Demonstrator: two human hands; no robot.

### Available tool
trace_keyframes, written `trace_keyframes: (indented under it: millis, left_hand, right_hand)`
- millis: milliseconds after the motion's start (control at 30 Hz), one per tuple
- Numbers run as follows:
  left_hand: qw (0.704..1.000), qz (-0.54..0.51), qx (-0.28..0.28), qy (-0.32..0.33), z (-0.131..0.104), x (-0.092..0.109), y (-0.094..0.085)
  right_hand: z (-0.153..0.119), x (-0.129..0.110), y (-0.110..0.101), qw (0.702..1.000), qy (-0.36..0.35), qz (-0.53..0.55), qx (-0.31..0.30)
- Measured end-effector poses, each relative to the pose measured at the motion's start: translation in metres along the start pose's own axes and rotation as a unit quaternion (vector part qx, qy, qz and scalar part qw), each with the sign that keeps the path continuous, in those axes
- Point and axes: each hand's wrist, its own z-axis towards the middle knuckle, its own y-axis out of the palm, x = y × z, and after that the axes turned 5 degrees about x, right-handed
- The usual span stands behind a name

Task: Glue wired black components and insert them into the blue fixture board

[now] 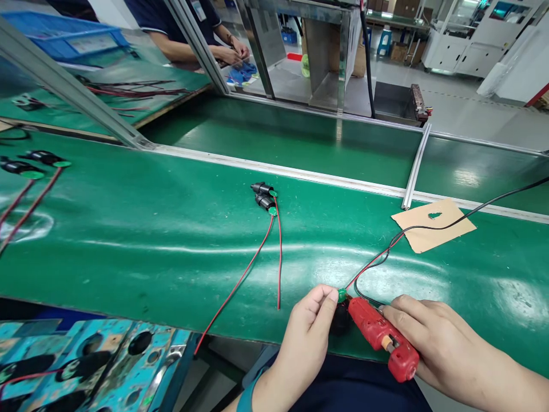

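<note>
My left hand [315, 317] pinches a small green disc [342, 295] near the front edge of the green bench. Below the disc shows a dark, rounded part [340, 317], mostly hidden, and a red wire leads away from the disc. My right hand [429, 329] is closed around a red hot glue gun [373, 329], its nozzle at the disc; I cannot tell whether they touch. To the left lie two black connectors [262, 195] with green end discs and red wires [279, 257].
A black cord [429, 228] crosses a holed cardboard piece [435, 223] at right. More black connectors [43, 157] lie at far left. A turquoise fixture [137, 366] stands at the lower left. Beyond the metal frame [274, 169], a co-worker's hands [234, 52] handle something blue.
</note>
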Motion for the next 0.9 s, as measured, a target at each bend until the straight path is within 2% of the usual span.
trace_keyframes:
  millis: [333,633,733,900]
  left_hand:
    - [1.0,0.008,-0.016,0.008,-0.002,-0.004,0.0]
    - [0.993,-0.071,-0.047,-0.082,0.004,-0.014,-0.003]
    - [0.991,-0.083,-0.054,-0.091,0.006,-0.011,-0.004]
    - [0.978,-0.131,-0.099,-0.13,0.007,0.002,-0.004]
  right_hand:
    - [-0.001,0.001,0.002,0.999,-0.024,-0.031,-0.001]
    - [-0.002,0.007,0.003,0.991,-0.078,-0.098,0.049]
    - [-0.003,0.009,0.001,0.988,-0.091,-0.114,0.057]
    - [-0.006,0.015,-0.002,0.983,-0.111,-0.138,0.051]
